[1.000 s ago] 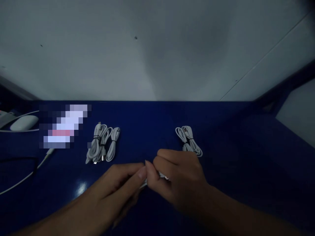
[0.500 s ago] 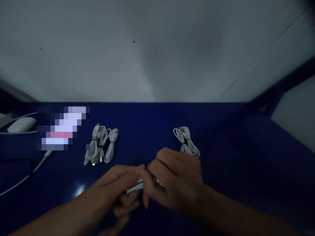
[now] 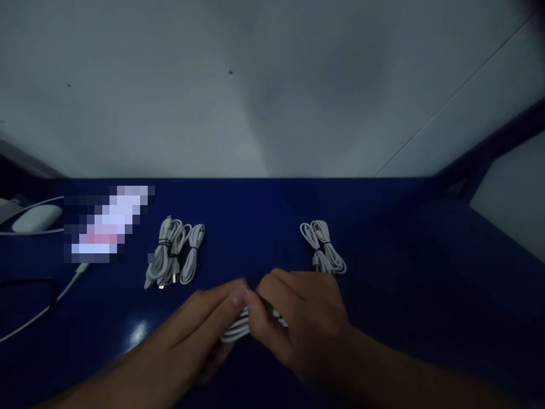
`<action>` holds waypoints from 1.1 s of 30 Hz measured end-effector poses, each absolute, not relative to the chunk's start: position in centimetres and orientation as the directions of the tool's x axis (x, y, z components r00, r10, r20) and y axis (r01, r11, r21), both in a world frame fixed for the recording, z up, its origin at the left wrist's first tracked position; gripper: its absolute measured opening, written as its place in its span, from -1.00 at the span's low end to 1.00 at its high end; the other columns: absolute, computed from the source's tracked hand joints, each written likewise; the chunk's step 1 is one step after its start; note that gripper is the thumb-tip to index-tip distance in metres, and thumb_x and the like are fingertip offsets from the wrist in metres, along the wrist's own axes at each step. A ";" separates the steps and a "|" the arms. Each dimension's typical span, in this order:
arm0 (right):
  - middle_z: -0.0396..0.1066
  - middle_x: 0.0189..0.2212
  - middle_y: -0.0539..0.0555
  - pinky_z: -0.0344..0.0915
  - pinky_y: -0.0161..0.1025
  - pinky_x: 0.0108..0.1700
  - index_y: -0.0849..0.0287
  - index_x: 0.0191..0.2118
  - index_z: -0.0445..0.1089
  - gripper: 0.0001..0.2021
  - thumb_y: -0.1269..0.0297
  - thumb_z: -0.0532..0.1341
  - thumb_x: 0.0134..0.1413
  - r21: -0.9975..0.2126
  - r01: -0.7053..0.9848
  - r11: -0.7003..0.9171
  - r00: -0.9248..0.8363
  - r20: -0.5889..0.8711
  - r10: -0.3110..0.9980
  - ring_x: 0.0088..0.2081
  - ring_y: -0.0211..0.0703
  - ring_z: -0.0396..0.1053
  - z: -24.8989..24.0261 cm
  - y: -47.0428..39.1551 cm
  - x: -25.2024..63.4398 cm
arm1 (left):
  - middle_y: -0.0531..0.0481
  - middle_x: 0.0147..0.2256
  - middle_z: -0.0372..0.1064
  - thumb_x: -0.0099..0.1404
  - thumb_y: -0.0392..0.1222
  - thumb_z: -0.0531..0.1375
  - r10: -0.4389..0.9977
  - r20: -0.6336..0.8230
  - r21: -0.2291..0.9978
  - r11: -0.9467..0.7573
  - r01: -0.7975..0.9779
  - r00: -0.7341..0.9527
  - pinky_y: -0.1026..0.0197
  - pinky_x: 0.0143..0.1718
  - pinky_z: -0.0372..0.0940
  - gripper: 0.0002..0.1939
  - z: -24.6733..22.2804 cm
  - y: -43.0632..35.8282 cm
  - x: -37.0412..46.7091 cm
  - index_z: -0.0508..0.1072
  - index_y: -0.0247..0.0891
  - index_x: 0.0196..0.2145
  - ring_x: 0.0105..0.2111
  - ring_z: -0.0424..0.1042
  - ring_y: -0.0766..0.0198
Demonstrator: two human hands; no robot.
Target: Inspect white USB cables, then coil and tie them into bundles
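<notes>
The person's two hands meet at the near middle of the tabletop (image 3: 251, 227), both closed on one coiled white cable (image 3: 235, 330); the left hand (image 3: 208, 324) pinches it between thumb and fingers, while the right hand (image 3: 302, 318) curls over its right part, the two thumbs just about touching; the loops of this coil show below the left thumb and between the right hand's fingers, gathered side by side, but whether a tie goes round them cannot be told, since the fingers cover its middle; farther off lie finished-looking bundles, a left cluster (image 3: 165, 255) with a slimmer bundle (image 3: 193, 255) at its right edge, and a right group (image 3: 324, 247) beyond the right hand, each with black ties (image 3: 165, 242) round the loops; judged by these, the coil in hand is the one left in work, with any fastening and setting down not yet done; at the far left are a bright pixelated object (image 3: 108, 221), a white cord (image 3: 70, 287) running from its near end, a black cord (image 3: 29, 278) and a rounded white object (image 3: 37, 219), all well apart from the hands; the right hand partly hides the near end of the right group, and a pale wall (image 3: 170, 96) closes the far side.
</notes>
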State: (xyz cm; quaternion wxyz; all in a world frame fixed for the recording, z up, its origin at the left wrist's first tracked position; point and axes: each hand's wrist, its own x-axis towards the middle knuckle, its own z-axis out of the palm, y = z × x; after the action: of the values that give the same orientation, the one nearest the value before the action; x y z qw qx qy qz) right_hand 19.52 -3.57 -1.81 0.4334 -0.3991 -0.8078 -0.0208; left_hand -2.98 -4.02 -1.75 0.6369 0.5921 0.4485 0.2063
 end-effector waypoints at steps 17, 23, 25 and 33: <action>0.18 -0.66 -0.13 0.07 -0.29 -0.53 0.16 -0.59 0.26 -0.52 0.55 0.26 0.41 -0.284 0.670 0.686 -0.200 0.820 0.536 -0.61 -0.38 0.07 -1.6 -3.2 19.1 | -0.01 -0.36 0.55 0.55 0.37 0.10 0.863 -0.259 0.902 0.056 0.428 0.434 0.18 -0.30 0.46 -0.44 1.7 -4.3 -0.3 0.66 -0.04 -0.30 -0.30 0.50 0.09; 0.27 -0.60 -0.07 0.07 -0.30 -0.55 0.23 -0.49 0.45 -0.63 0.50 0.22 0.42 -0.321 0.626 0.710 -0.254 0.778 0.575 -0.59 -0.36 0.13 -1.9 -2.7 19.8 | -0.01 -0.03 0.62 0.50 0.31 0.27 0.843 -0.448 0.861 0.316 0.398 0.299 0.16 -0.07 0.51 -0.58 -0.2 -5.0 -1.7 0.65 0.16 0.17 0.01 0.57 0.01; 0.35 -0.57 -0.03 0.11 -0.33 -0.56 0.26 -0.43 0.52 -0.68 0.48 0.22 0.42 -0.299 0.615 0.729 -0.275 0.786 0.554 -0.59 -0.35 0.19 -1.7 -2.7 20.1 | -0.02 -0.24 0.55 0.52 0.28 0.26 0.795 -0.481 0.869 0.378 0.319 0.369 0.23 -0.31 0.44 -0.62 -0.3 -4.6 -1.9 0.68 0.04 0.03 -0.22 0.53 0.11; 0.20 -0.67 -0.13 0.05 -0.33 -0.58 0.17 -0.60 0.26 -0.51 0.55 0.20 0.42 -0.208 0.664 0.718 -0.302 0.804 0.512 -0.62 -0.40 0.06 -0.7 -2.8 20.1 | 0.13 -0.49 0.17 0.61 0.29 0.11 0.687 -0.429 0.903 0.329 0.276 0.586 0.25 -0.51 0.09 -0.49 1.7 -3.3 0.0 0.55 -0.16 -0.24 -0.53 0.07 0.31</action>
State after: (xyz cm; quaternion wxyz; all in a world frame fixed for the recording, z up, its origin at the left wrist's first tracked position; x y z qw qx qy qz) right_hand 20.10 -2.77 -0.69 0.4636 -0.3665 -0.8025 -0.0822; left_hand 0.00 -3.33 1.66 0.6924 0.5601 0.4301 0.1482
